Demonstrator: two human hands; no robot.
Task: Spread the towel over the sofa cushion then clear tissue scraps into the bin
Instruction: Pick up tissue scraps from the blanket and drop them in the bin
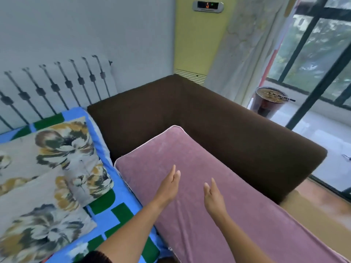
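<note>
Forearms reach in from the lower edge toward the towel (pixel 163 149), the pink cloth that anchors everything else. Left of the towel, 2 floral pillows (pixel 57 149) lie on a blue-and-green cover (pixel 106 215), apart from the work area. Over the towel's middle the left hand (pixel 168 186) holds its fingers straight and together, grip apart and clamped on nothing. Just right of it, the right hand (pixel 213 198) mirrors that pose. Whether the palms touch the cloth I cannot tell. Straight fingers suit smoothing rather than lifting, so the spreading step looks nearly done. The towel lies lengthwise and flat, hiding the sofa cushion. Behind and right of the towel rises the brown sofa (pixel 209 114), with a dark pot (pixel 269 101) beyond by the window. No tissue scraps or bin show.
</note>
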